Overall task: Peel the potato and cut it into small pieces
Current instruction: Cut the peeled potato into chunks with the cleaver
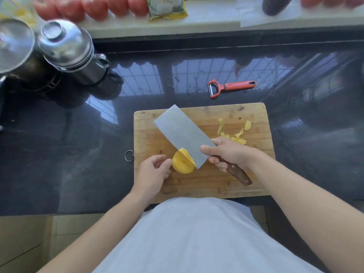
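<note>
A peeled yellow potato (182, 164) lies on the wooden cutting board (212, 186), with thin slices leaning off its right side. My right hand (226, 152) grips the dark wooden handle of a cleaver (182, 133); the broad blade is tilted, its lower edge resting against the slices. To the potato's left, my left hand (155, 170) has curled fingers whose tips touch the potato. Yellow peel strips (236, 134) lie on the board's far right part.
A red peeler (230, 87) lies on the wet black counter beyond the board. Stacked steel pots (69, 50) stand at the far left. Tomatoes (94, 6) and a packet (167, 7) sit on the back ledge. A metal ring (129, 155) hangs off the board's left edge.
</note>
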Motion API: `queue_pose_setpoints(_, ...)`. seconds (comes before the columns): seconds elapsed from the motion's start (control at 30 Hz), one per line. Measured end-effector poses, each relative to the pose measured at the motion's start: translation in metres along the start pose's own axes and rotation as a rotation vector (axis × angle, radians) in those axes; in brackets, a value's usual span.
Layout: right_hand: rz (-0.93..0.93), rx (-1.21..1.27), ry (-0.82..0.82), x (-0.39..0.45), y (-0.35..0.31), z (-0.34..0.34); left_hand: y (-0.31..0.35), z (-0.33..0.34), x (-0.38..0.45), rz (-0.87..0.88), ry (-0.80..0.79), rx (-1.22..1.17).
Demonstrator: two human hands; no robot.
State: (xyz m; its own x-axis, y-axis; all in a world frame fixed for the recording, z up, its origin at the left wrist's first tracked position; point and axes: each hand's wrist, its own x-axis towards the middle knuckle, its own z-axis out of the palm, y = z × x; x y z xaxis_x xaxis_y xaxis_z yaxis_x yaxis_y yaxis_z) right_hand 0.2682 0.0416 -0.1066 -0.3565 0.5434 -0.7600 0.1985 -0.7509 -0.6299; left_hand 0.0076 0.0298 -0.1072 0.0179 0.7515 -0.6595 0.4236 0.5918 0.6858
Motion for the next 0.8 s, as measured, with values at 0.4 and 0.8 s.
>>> queue_pose_setpoints(0.4, -0.003, 0.317, 0.113, -0.085, 0.005, -0.002, 0.101, 0.011, 0.025, 1.797, -0.389, 1.097)
queue_pose_setpoints(0.8, 0.055, 0.579, 0.641, -0.163, 0.096, -0.011, 0.11, 0.093, 0.033, 0.746, -0.45, 0.854)
